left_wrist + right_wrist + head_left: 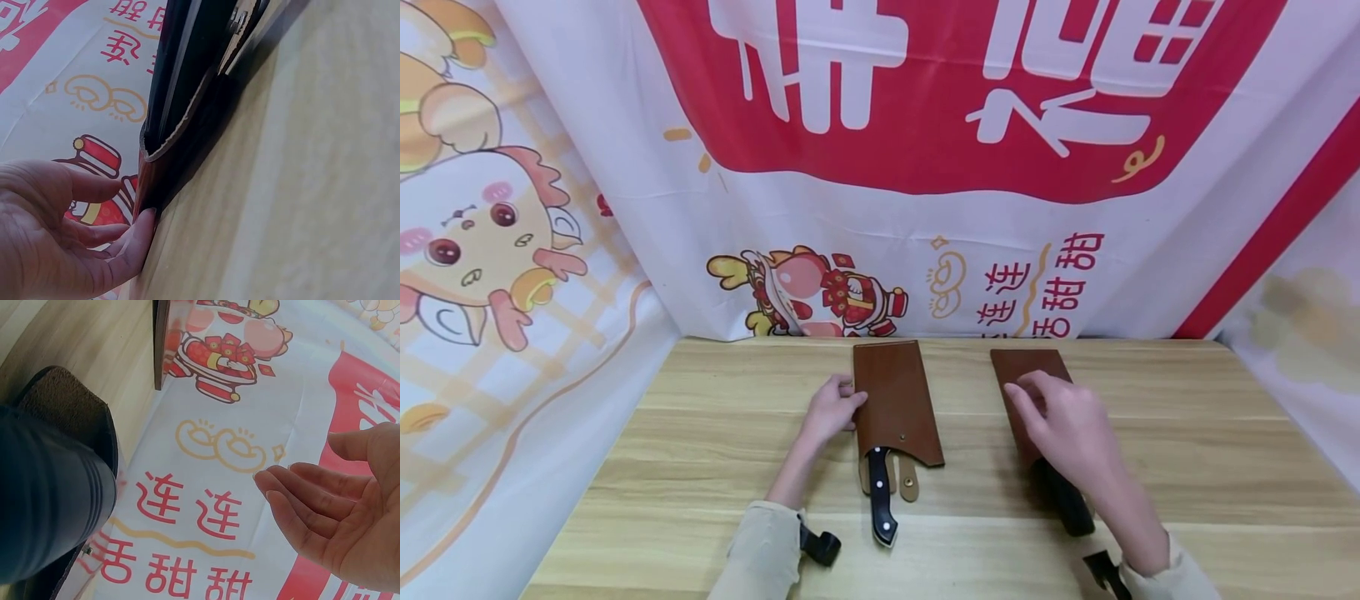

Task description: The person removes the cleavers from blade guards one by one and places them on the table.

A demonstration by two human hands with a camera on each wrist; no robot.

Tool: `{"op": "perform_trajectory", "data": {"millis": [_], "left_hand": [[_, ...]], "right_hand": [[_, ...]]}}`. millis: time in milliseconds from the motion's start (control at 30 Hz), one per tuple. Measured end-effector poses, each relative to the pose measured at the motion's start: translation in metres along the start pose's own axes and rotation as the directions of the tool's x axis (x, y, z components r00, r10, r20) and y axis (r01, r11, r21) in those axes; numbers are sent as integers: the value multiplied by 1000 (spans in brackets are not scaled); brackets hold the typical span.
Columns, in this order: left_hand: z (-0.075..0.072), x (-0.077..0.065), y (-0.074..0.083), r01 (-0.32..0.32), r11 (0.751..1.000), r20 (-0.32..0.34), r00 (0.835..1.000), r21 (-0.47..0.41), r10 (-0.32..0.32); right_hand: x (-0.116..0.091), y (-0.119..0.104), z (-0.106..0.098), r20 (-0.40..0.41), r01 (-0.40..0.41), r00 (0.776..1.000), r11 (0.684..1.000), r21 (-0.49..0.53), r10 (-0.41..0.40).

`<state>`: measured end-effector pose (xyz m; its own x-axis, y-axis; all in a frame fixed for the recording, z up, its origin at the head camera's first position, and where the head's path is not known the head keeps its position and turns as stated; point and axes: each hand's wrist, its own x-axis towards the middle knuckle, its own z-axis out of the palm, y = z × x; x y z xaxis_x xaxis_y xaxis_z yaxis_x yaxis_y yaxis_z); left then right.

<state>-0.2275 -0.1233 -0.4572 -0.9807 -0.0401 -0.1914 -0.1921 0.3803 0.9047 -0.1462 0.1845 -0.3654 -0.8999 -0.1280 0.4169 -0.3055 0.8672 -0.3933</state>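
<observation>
A brown leather sheath (895, 392) lies on the table with a riveted black knife handle (881, 500) sticking out of its near end. My left hand (832, 408) grips its left edge, one digit over the top face. In the left wrist view, a fingertip (149, 219) touches the sheath near its mouth. To the right lies a second brown sheath (1026, 364) with a thick black handle (1066, 500). My right hand (1063, 417) is over this sheath, fingers loosely bent and holding nothing. The right wrist view shows its palm and the ridged handle (50, 500) apart.
A strap with a snap (910, 481) hangs from the left sheath's mouth. Both sheaths lie on a wood-grain table (715, 450). Behind its far edge hangs a printed red and white cloth (850, 208), and another patterned cloth (475, 250) hangs at the left.
</observation>
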Motion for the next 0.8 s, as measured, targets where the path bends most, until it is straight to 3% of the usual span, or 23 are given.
{"op": "perform_trajectory", "data": {"millis": [267,800], "left_hand": [[0,-1,1,-15,1000,-9,1000,6,15],[0,-1,-1,-23,1000,-21,1000,-10,22]], "right_hand": [[-1,-4,4,-42,51,998,999,-6,-51],[-4,-12,11,-9,67,998,997,27,-67]]}}
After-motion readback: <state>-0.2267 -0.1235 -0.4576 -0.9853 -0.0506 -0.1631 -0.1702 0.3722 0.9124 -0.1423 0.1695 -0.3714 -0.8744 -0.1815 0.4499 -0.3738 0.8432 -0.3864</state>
